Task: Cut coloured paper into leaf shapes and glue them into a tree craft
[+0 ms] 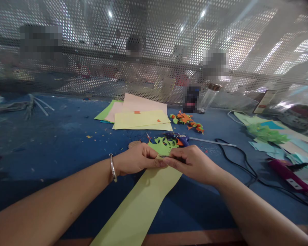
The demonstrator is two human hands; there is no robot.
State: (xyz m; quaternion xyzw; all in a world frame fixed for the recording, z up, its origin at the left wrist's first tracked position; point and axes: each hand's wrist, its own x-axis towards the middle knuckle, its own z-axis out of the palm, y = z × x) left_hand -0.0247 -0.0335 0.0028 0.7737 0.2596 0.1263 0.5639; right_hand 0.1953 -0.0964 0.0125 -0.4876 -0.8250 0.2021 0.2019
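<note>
A long strip of pale yellow-green paper (146, 198) runs from the table's front edge up to both hands. My left hand (141, 159) pinches its far end between thumb and fingers. My right hand (192, 162) is closed at the same end, its fingertips almost meeting the left ones. A thin dark edge shows between the fingertips, too small to name. Just beyond the hands lie bright green paper cut-offs (163, 145) with curved notches. Scissors with a blue handle (183, 139) rest beside them, partly covered.
Pink, yellow and green sheets (143, 119) are stacked ahead. Small orange and green paper pieces (186, 119) lie right of them. A black cable (242, 155) curves toward a magenta power strip (292, 176). Further right are blue and green papers (269, 133). A perforated metal screen (159, 30) stands behind.
</note>
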